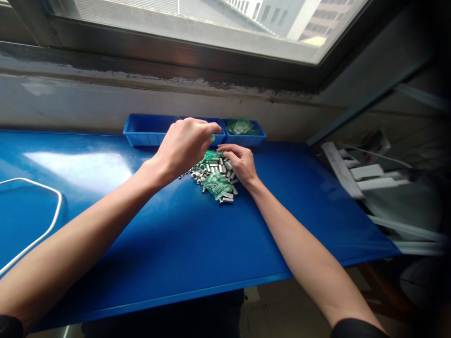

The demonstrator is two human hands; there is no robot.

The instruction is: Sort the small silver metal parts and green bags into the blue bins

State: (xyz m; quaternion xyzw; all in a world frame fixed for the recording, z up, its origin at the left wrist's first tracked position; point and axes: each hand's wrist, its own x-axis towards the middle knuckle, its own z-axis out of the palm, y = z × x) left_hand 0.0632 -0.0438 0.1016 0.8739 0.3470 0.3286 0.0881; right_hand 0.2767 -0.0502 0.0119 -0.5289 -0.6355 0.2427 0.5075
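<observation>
My left hand point(188, 141) hovers over the far left side of a pile of small silver metal pieces point(214, 165). Its fingers are closed, and a bit of green plastic shows beneath them. On the pile's right side is my right hand point(242, 162), thumb and fingers drawn together; what lies between them, if anything, is too small to make out. A green plastic bag point(217, 185) rests on the front of the pile, and more green plastic point(212, 155) lies between the hands. Round pieces lie at the pile's left, bar-shaped ones at its middle and right.
Behind the pile, a row of blue bins point(150, 137) stands against the wall; the right bin point(246, 140) holds crumpled green plastic bags point(241, 126). A white cable point(58, 206) curves across the blue table point(169, 249) at left. White parts point(369, 177) sit beyond the table's right edge.
</observation>
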